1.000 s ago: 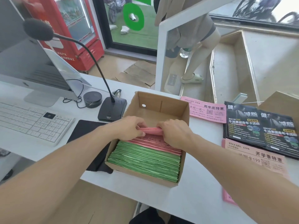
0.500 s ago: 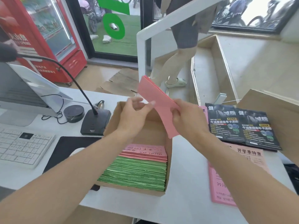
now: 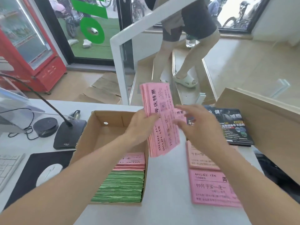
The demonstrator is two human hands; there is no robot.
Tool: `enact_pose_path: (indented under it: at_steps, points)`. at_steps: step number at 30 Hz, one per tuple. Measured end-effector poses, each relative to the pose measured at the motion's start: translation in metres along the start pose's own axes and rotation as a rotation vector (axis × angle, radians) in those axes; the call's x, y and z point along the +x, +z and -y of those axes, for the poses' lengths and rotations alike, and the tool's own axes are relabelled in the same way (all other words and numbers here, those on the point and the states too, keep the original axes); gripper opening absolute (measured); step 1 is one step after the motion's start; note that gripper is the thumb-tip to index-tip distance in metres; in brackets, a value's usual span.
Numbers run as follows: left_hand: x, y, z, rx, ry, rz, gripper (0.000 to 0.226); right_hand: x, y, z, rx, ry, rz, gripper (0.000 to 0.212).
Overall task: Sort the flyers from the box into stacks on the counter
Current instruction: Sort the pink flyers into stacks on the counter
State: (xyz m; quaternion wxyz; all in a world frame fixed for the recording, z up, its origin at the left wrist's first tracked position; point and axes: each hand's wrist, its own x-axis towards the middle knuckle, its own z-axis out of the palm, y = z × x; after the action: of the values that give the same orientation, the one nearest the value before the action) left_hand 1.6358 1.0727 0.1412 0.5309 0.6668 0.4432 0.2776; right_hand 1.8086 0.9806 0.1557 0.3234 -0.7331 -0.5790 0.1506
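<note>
Pink bundle: your left hand grips a thick bundle of pink flyers by its left edge, holding it upright above the counter, just past the right wall of the box.
Left hand: your fingers are curled round the bundle's edge, thumb toward you.
Right hand: your right hand is spread with relaxed fingers just right of the bundle; it is blurred, and you cannot tell whether the fingertips touch the paper.
Box: the cardboard box sits on the white counter in front of you. Its far half shows bare cardboard floor.
Box contents: green flyers fill the near end of the box, and a thinner run of pink flyers in the box stands just beyond them.
Counter stacks: to your right, one pink stack lies flat nearest you, and a second, paler pink stack lies just beyond it, partly under your right forearm.
Dark stack: black glossy flyers lie farther back on the right, beside a brown cardboard flap.
Left of the box: a gooseneck microphone base, a round black puck, a black mouse pad with a white mouse, and a keyboard corner.
Beyond the counter: a person's legs on the steps behind a glass panel.
</note>
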Motion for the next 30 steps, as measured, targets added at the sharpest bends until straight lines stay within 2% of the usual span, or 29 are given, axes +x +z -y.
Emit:
enact_pose_path:
  at_steps: [2,4,5,6,8,10,13,15,16,17,19,20,23,26,30]
  points:
    - [0.000,0.004,-0.007,0.095,0.026,0.233,0.023,0.013,-0.028,-0.011,-0.007,-0.040,-0.069,0.087]
    - [0.002,0.017,-0.015,0.325,0.046,0.423,0.019,0.024,-0.050,-0.019,-0.059,-0.110,0.050,0.107]
    - [0.003,0.024,-0.018,0.463,0.082,0.489,0.018,0.029,-0.057,-0.023,-0.064,-0.107,0.155,0.107]
    - [0.005,0.032,-0.021,0.595,0.137,0.529,0.018,0.034,-0.063,-0.028,-0.042,-0.075,0.272,0.100]
    - [0.010,0.045,-0.025,0.777,0.227,0.531,0.013,0.038,-0.066,-0.043,-0.050,-0.033,0.426,0.066]
    - [0.015,0.055,-0.021,0.851,0.243,0.512,0.011,0.033,-0.059,-0.064,-0.068,-0.028,0.387,0.032]
    - [0.019,0.059,-0.012,0.914,0.233,0.458,0.013,0.013,-0.053,-0.097,0.060,0.062,0.302,0.022]
    - [0.022,0.056,-0.005,0.985,0.219,0.403,0.034,-0.004,-0.061,-0.120,0.238,0.106,0.235,0.023]
    - [0.024,0.054,-0.001,0.914,0.181,0.371,0.035,-0.012,-0.067,-0.132,0.332,0.140,0.189,0.024]
    - [0.024,0.054,0.004,0.720,0.109,0.342,0.032,-0.021,-0.073,-0.143,0.430,0.175,0.142,0.024]
    - [0.019,0.066,0.011,0.174,-0.053,0.273,0.030,-0.034,-0.080,-0.164,0.602,0.243,0.064,0.026]
    - [0.015,0.076,0.014,0.010,-0.082,0.225,0.028,-0.039,-0.080,-0.173,0.661,0.247,0.036,0.028]
    - [0.007,0.113,0.027,-0.002,0.030,0.118,0.024,-0.051,-0.077,-0.190,0.678,0.183,-0.042,0.029]
    - [-0.003,0.140,0.038,-0.034,0.070,0.048,0.020,-0.064,-0.074,-0.211,0.727,0.202,-0.086,0.026]
    - [-0.015,0.158,0.049,-0.038,0.102,0.068,0.021,-0.078,-0.067,-0.235,0.727,0.234,-0.092,0.022]
